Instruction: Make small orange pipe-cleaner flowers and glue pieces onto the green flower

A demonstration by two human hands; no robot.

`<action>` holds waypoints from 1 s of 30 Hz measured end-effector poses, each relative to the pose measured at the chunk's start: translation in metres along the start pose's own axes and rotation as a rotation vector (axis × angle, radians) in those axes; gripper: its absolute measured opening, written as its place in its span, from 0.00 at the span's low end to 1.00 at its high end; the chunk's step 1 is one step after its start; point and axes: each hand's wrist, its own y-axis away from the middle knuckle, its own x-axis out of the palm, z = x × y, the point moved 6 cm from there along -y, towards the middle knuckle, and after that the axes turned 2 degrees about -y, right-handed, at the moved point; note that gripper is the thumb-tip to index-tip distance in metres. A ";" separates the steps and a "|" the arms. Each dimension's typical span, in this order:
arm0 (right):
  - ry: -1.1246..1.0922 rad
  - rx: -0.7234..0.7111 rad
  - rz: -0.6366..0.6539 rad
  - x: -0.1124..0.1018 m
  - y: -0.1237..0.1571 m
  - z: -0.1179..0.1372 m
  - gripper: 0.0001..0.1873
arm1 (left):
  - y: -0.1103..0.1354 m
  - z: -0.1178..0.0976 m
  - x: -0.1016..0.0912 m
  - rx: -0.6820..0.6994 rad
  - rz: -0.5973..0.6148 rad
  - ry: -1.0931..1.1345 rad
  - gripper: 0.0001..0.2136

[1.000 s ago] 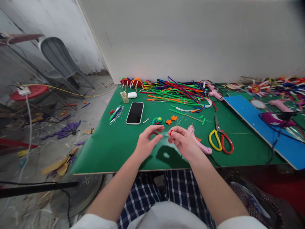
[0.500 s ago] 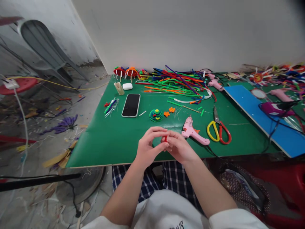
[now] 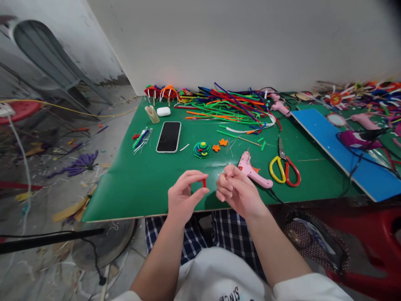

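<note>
Between the thumb and fingertips of my left hand [image 3: 183,195] a short red piece of pipe cleaner [image 3: 204,183] stands upright. My right hand [image 3: 238,190] is a little to the right, its fingers curled into a pinch; whether anything is in them I cannot make out. Just beyond it lies a pink glue gun [image 3: 255,175], with yellow-and-red handled scissors [image 3: 286,165] farther right. Past my hands sits a coiled green and blue dome [image 3: 202,150] with yellow and red bits, beside two small orange flowers [image 3: 216,148].
A phone [image 3: 168,137] and a white earbud case [image 3: 163,111] lie at left on the green table [image 3: 131,192]. Colourful pipe cleaners [image 3: 228,104] are heaped along the wall. A blue board [image 3: 338,154] with a purple tool [image 3: 357,140] covers the right side.
My hands, which were together around the red piece, have come apart. The left has moved left with the red piece; the right has drawn slightly right. The view has shifted slightly.
</note>
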 end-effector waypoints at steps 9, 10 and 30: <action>0.059 -0.016 0.035 0.003 0.003 0.001 0.06 | 0.003 -0.003 0.004 -0.005 -0.016 0.027 0.13; 0.067 -0.018 0.031 0.003 0.003 0.001 0.06 | 0.003 -0.005 0.004 -0.004 -0.018 0.016 0.13; 0.393 -0.178 -0.207 0.000 0.007 0.002 0.09 | 0.011 -0.038 0.027 0.105 -0.165 -0.381 0.15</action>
